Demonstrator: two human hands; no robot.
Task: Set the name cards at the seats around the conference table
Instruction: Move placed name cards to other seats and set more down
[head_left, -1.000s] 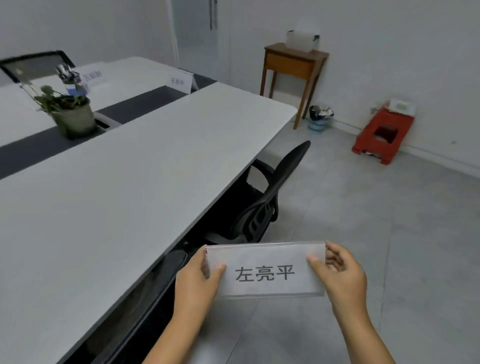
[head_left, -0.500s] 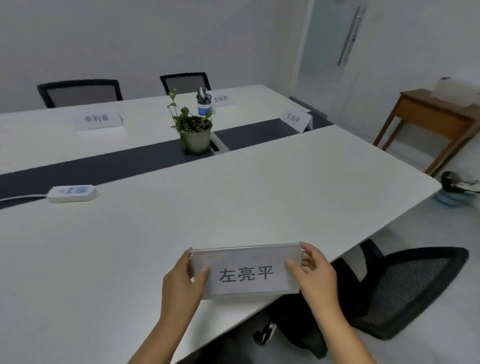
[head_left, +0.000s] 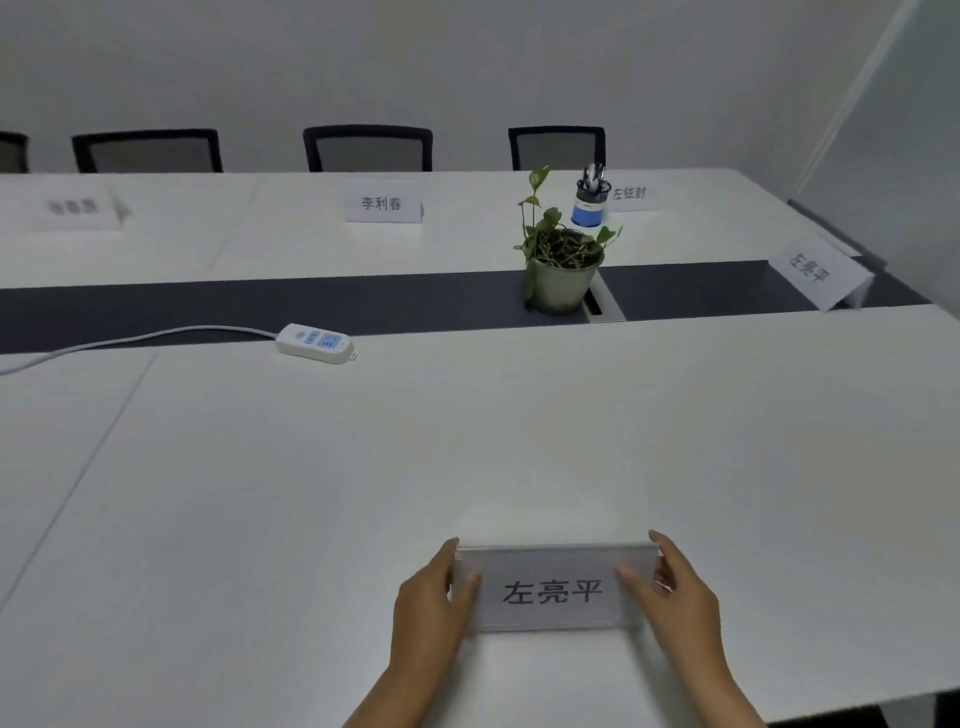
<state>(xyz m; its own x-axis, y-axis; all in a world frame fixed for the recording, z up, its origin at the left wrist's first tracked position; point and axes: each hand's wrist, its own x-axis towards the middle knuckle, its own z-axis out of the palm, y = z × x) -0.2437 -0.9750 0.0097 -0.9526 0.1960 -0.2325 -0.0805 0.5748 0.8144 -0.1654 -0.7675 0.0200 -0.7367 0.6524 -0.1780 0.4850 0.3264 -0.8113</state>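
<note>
- Two hands held one name card (head_left: 555, 590) by its short ends: the left hand (head_left: 428, 597) at the left end and the right hand (head_left: 675, 592) at the right end, with the thumbs on the printed front and the other fingers (head_left: 655, 542) curled behind it. I judge this grip kept the card level and the name uncovered while it was set in its place.
- It stood near the front edge of the white tabletop (head_left: 467, 441), at or just above the surface (contact could not be told for sure).
- Its long axis ran left to right, about parallel to the near edge, and the printed face pointed toward the person.
- Four other cards already stood on the table: a blurred one (head_left: 72, 208), a middle one (head_left: 383, 203) and one behind the pen cup (head_left: 630, 194) along the far side before the chairs (head_left: 368, 148), and an angled one (head_left: 810, 270) at the right end.
- Between the two sides sat a potted plant (head_left: 561, 260), a pen cup (head_left: 589, 202) and a power strip (head_left: 314, 343), all well apart from the held card, so probably nothing blocked the placing.
</note>
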